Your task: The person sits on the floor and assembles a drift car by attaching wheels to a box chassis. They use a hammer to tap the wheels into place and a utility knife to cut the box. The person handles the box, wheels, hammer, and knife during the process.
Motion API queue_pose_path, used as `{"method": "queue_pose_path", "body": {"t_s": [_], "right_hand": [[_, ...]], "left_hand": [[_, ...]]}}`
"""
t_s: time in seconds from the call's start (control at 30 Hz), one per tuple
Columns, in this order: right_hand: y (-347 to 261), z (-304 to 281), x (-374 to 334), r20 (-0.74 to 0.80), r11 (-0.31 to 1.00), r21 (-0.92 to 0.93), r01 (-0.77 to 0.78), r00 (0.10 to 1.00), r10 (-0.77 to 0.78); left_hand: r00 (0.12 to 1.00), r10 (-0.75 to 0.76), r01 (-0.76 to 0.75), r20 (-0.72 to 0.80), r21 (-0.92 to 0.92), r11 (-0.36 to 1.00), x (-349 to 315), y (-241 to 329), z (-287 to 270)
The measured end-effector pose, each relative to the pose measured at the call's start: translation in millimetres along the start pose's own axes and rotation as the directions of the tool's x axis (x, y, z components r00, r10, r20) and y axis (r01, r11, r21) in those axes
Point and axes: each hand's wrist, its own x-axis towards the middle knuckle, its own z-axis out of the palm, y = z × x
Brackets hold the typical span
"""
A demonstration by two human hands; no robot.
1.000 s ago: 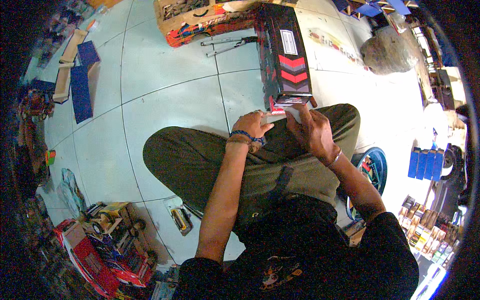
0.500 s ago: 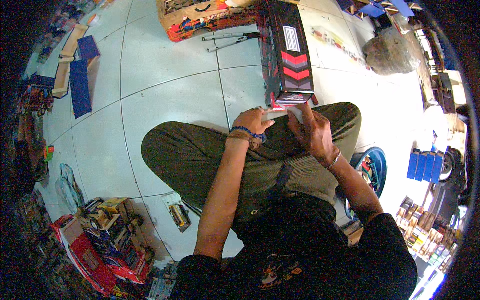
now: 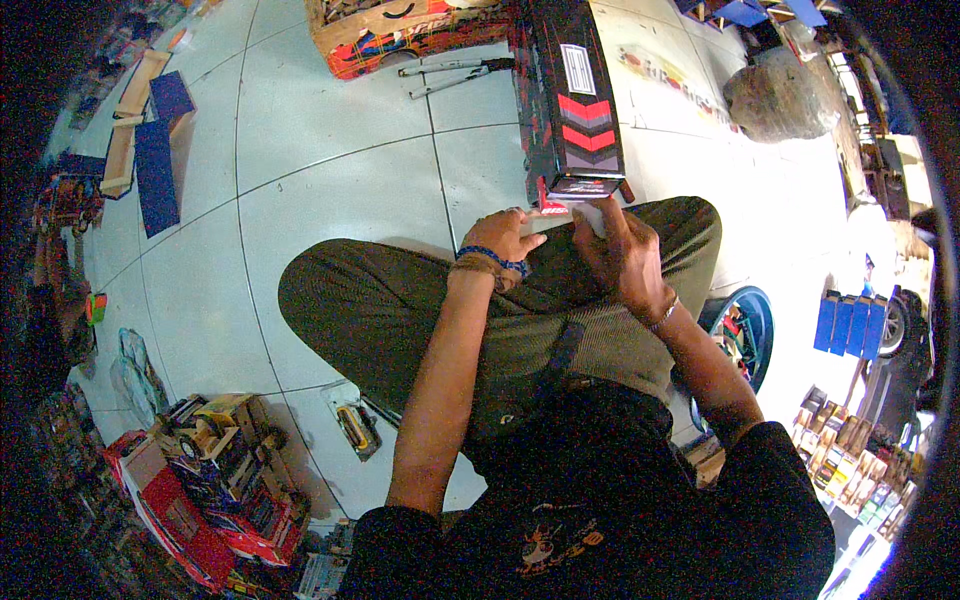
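A long black box-shaped model body (image 3: 582, 110) with red and grey chevrons lies on the floor ahead of me, its narrow end facing my lap. Low on that end is a red-and-white strip (image 3: 553, 209). My left hand (image 3: 496, 238), with a blue beaded bracelet, reaches to the strip, its thumb held apart from the fingers. Between the thumb and fingertips of my right hand (image 3: 625, 258) is a small whitish piece (image 3: 592, 216), pressed near the box's lower edge. What exactly it is stays unclear.
Beyond the box's left side lie thin metal rods (image 3: 455, 70) and a painted wooden truck body (image 3: 400, 40). A blue basin (image 3: 762, 340) holding tools stands by my right knee. Model trucks (image 3: 190, 500) sit at lower left; blue panels (image 3: 157, 170) lie far left.
The whole view has shifted slightly. Both hands stay at the near end of the box, and the whitish piece by my right fingers shows more clearly.
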Motion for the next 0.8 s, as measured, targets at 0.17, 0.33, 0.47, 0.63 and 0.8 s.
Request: {"method": "queue_pose_path", "body": {"t_s": [0.17, 0.33, 0.47, 0.63, 0.8], "right_hand": [[-3, -1, 2, -0.007, 1.000, -0.005, 0.022, 1.000, -0.022], [-7, -5, -1, -0.011, 0.998, 0.059, 0.037, 0.999, -0.037], [-6, -1, -1, 0.017, 0.997, 0.046, 0.055, 0.998, -0.056], [-3, 7, -2, -0.003, 0.997, 0.021, 0.074, 0.997, -0.074], [-2, 7, -2, 0.037, 0.998, 0.032, 0.059, 0.997, -0.060]], "left_hand": [[0.998, 0.043, -0.043, -0.037, 0.015, 0.999, 2, -9, 8], [0.999, 0.036, -0.035, -0.018, 0.024, 0.999, 5, -9, 8], [0.999, -0.024, 0.024, 0.023, -0.007, 1.000, 2, -3, 3], [1.000, 0.026, -0.026, 0.001, -0.002, 1.000, 1, -3, 1], [1.000, 0.016, -0.016, 0.015, 0.032, 0.999, 3, -5, 4]]}}
